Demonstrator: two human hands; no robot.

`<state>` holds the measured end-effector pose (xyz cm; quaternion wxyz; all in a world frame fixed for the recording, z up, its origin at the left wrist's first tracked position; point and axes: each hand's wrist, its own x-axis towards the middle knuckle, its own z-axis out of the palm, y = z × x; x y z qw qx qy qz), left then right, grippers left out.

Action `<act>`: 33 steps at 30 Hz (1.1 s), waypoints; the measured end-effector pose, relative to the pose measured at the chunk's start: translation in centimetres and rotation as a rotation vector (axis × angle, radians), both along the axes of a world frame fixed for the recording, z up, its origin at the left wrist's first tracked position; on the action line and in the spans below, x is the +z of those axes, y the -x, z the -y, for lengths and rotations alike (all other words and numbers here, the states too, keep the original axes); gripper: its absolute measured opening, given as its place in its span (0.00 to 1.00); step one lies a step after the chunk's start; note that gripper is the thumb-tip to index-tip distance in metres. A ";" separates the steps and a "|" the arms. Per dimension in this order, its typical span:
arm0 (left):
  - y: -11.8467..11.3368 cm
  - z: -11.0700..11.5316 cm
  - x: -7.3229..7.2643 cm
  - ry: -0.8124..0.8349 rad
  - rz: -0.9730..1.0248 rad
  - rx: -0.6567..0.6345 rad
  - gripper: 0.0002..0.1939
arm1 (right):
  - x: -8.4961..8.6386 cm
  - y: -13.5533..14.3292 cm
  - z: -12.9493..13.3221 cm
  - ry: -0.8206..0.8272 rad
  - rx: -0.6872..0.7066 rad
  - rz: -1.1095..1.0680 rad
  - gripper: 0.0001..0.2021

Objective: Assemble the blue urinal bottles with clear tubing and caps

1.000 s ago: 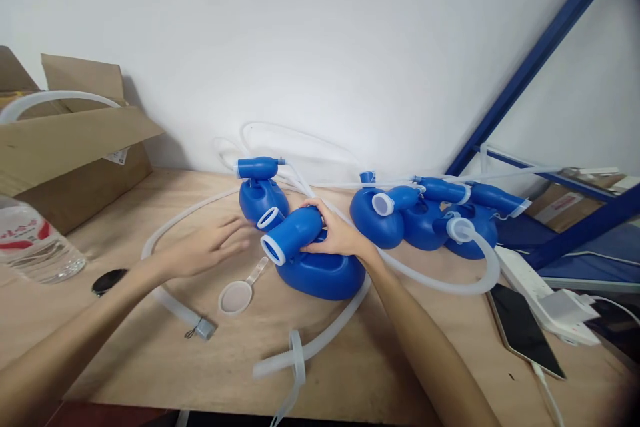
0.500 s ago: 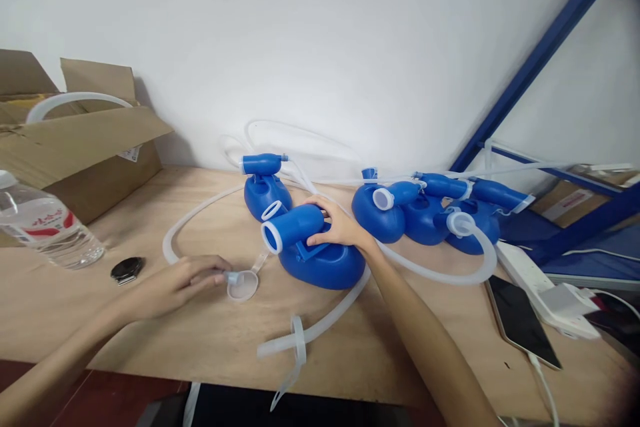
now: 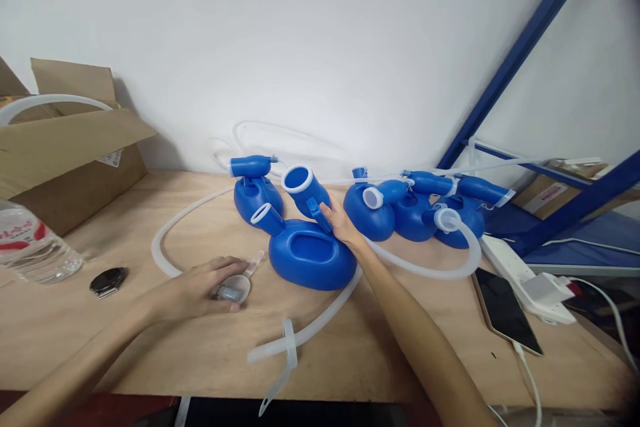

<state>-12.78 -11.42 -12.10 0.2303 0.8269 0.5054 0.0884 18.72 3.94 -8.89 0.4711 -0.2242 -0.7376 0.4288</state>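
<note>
My right hand (image 3: 341,217) is closed on a blue plastic cup-shaped funnel (image 3: 309,199) with a white rim and a side clip, lifted and tilted above a blue urinal bottle (image 3: 314,260). That bottle rests on the table, its white-rimmed neck (image 3: 269,217) pointing up to the left. My left hand (image 3: 213,285) curls its thumb and fingers around a clear plastic cap (image 3: 241,288) with a strap, low at the tabletop. A small clear connector (image 3: 229,293) lies in the cap, partly hidden by the fingers.
Several blue urinal bottles (image 3: 370,217) with hoses stand along the wall. A loose hose end with a ring cap (image 3: 289,340) lies in front. Left are a carton (image 3: 75,180), a water bottle (image 3: 43,253) and a watch (image 3: 109,280); right, a phone (image 3: 505,313) and a power strip (image 3: 520,273).
My right hand has raised the funnel off the bottle's body and tipped its opening upward. My left hand has moved from the connector to around the cap. The view has shifted slightly right.
</note>
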 end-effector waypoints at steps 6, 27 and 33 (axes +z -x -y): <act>-2.6 0.8 -0.1 -0.063 0.053 0.089 0.28 | -0.2 0.1 -0.1 -0.004 0.036 0.052 0.36; -11.2 -9.6 8.8 -0.309 1.152 0.302 0.16 | 0.4 -0.2 0.6 -0.186 -0.057 0.104 0.29; -10.9 -9.7 9.0 -0.420 0.898 -0.027 0.27 | 0.5 0.4 0.8 -0.161 -0.144 0.021 0.29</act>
